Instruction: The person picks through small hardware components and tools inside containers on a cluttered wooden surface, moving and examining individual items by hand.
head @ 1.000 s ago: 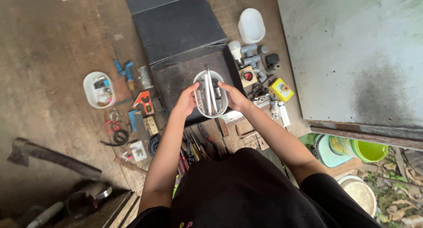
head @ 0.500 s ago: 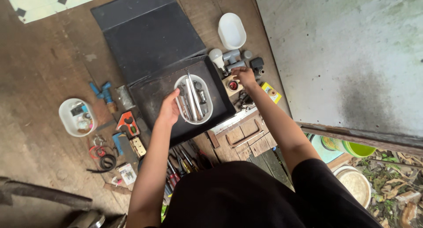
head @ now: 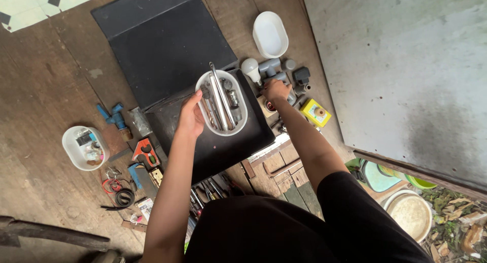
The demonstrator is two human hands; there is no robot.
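My left hand (head: 189, 116) grips the left rim of a white oval tub (head: 242, 125) that holds several metal rods and small parts, above a black mat (head: 167, 44). My right hand (head: 275, 90) reaches to the right of the tub and rests on a cluster of grey pipe fittings (head: 270, 66) beside a white light bulb (head: 250, 67). Whether its fingers hold one of the pieces is hidden.
An empty white oval tub (head: 270, 34) lies at the back, a yellow box (head: 315, 112) at the right. Another tub of small parts (head: 83, 147), blue fittings (head: 114, 116), an orange tool (head: 144, 150), pliers and wire coils lie left on the wooden floor. Buckets (head: 411, 215) stand at the lower right.
The tub of rods went from both hands to the left hand alone and sits lower over the mat. My right hand let go and moved right onto the grey fittings.
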